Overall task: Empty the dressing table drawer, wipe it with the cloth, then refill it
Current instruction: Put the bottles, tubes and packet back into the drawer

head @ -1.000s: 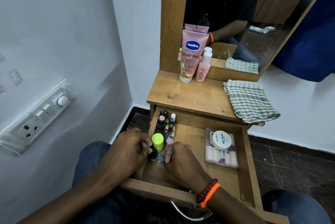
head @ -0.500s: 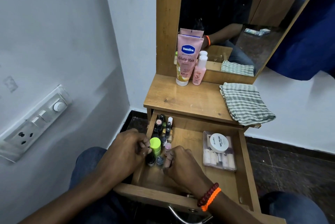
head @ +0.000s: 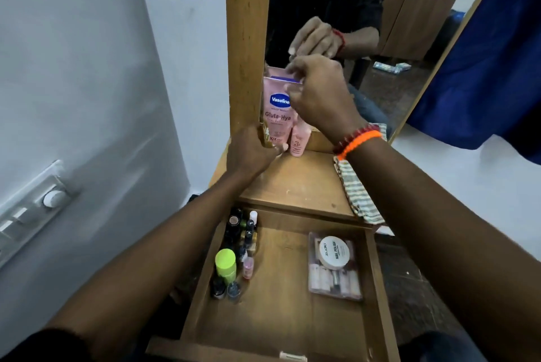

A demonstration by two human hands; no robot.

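The wooden drawer (head: 278,309) is pulled open below the table top (head: 292,186). Along its left side stand several small bottles (head: 243,233) and a green-capped bottle (head: 225,263). At its right lies a clear nail polish kit (head: 333,268) with a round white lid. A pink Vaseline tube (head: 276,110) stands upright against the mirror. My left hand (head: 251,151) is wrapped around its base, and my right hand (head: 319,95) pinches its top edge. A small pink bottle (head: 298,139) stands right of the tube, its cap hidden by my right hand. The striped cloth (head: 357,194) lies on the table top at right, partly under my right forearm.
A mirror (head: 380,10) in a wooden frame rises behind the table top and reflects my hand. A white wall with a switch panel (head: 38,206) stands close on the left. Dark floor tiles (head: 409,274) lie to the right of the drawer.
Both hands have left the small bottles in the drawer and risen to the table top, where they now grip the Vaseline tube. The camera has moved closer.
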